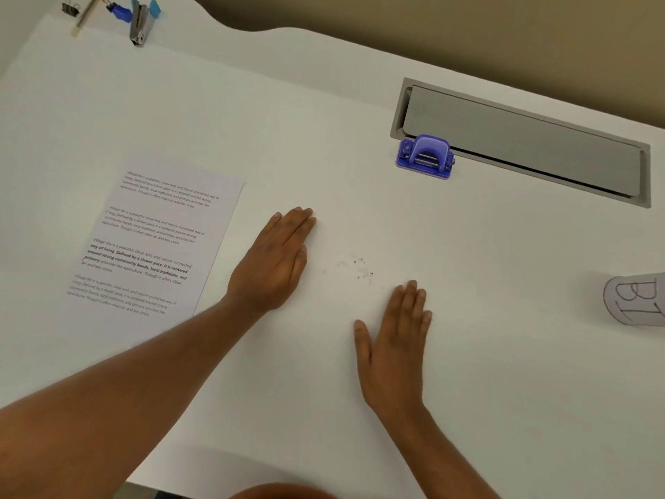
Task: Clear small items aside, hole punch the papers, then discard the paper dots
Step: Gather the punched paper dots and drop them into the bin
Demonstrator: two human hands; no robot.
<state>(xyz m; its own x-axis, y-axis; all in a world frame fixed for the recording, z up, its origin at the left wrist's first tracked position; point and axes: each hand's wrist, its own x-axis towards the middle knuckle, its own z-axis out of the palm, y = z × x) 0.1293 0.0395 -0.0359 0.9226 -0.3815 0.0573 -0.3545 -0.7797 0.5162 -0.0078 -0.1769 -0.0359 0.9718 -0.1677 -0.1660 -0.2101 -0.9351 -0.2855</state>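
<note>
A little scatter of tiny paper dots [356, 269] lies on the flat white desk [503, 318], between the two hands. The left hand [273, 262] is flat with fingers straight, holding nothing, just left of the dots. The right hand [394, 340] is flat too, empty, just below them. The white printed paper sheets [154, 243] lie farther left. The small purple hole punch [425, 157] stands far back, touching the long grey slot cover [521, 142]. A silver and blue stapler [142, 21] sits in the far corner.
</note>
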